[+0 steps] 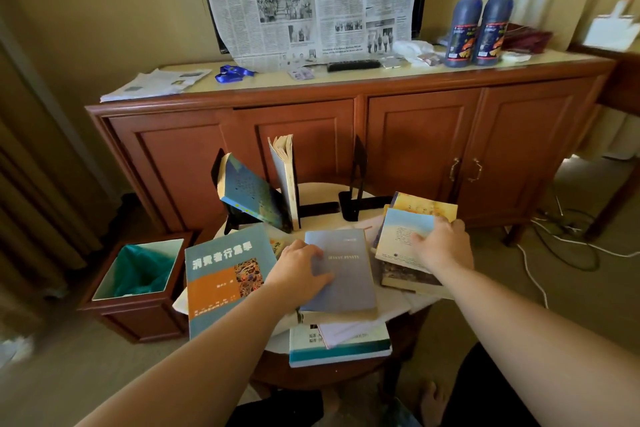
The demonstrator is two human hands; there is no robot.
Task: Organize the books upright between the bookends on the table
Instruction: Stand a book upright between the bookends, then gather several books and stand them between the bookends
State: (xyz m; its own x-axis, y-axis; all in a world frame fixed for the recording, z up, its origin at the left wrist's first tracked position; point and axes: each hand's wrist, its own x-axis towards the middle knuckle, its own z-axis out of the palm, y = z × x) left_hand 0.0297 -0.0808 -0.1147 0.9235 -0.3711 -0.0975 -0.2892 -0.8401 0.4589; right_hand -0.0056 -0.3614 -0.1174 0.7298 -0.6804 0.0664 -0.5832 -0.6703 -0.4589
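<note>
Two black bookends stand at the back of the small round table: the left bookend and the right bookend. Between them a dark blue book leans left and a pale grey book stands upright. My left hand rests on the left edge of a grey-blue book lying flat. My right hand grips the far edge of a light blue and cream book atop a stack. A teal and orange book lies at the left, a white and teal book at the front.
A wooden sideboard stands right behind the table, with two dark bottles, a remote and a hanging newspaper on it. A wooden bin with a green liner sits on the floor to the left. Cables lie on the carpet to the right.
</note>
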